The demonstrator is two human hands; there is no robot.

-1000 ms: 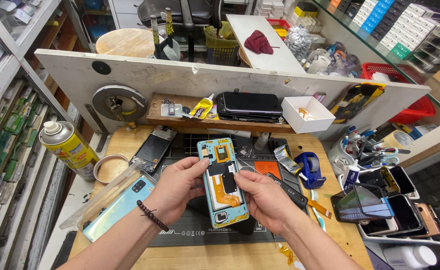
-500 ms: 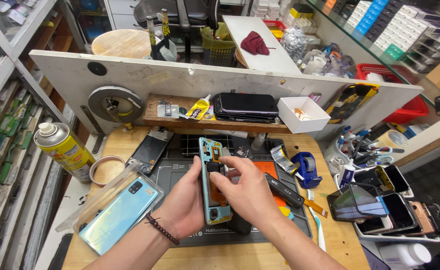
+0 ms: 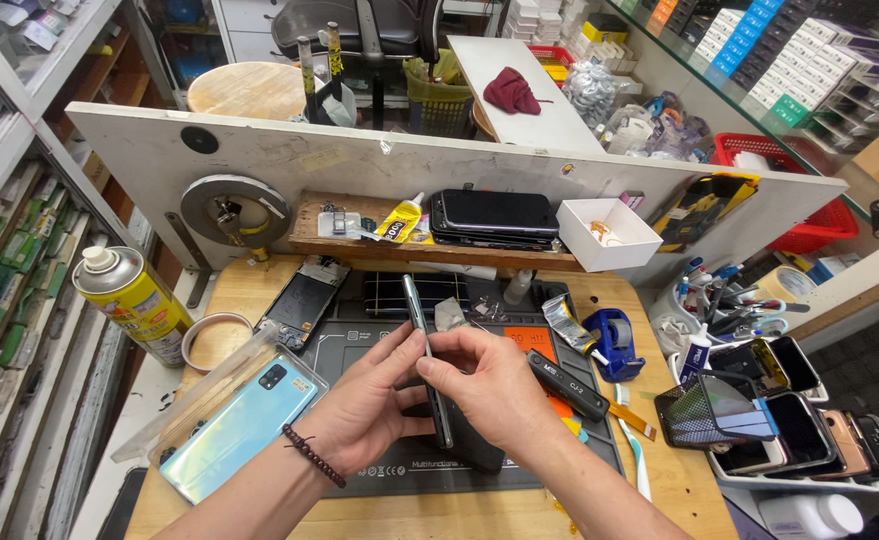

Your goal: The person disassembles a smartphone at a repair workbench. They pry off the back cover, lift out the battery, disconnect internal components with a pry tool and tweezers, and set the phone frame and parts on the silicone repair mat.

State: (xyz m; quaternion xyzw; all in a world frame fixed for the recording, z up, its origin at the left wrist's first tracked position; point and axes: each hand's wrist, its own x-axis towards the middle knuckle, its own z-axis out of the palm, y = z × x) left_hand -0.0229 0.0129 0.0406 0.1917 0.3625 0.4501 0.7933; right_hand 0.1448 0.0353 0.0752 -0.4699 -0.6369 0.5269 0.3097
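Both hands hold an opened phone body turned on its edge above the dark work mat. My left hand supports it from the left side, a beaded band on the wrist. My right hand pinches its upper edge from the right with thumb and fingers. A light blue phone back cover lies in a clear plastic sleeve to the left of my left arm. A black pen-shaped tool rests on the mat just right of my right hand.
A yellow spray can and a tape ring stand at the left. A stack of phones, a glue tube and a white box sit on the back ledge. A blue tape dispenser and several phones lie at the right.
The phone body has turned from lying face up in my hands to standing on its edge. Both hands have shifted lower and closer together around it.
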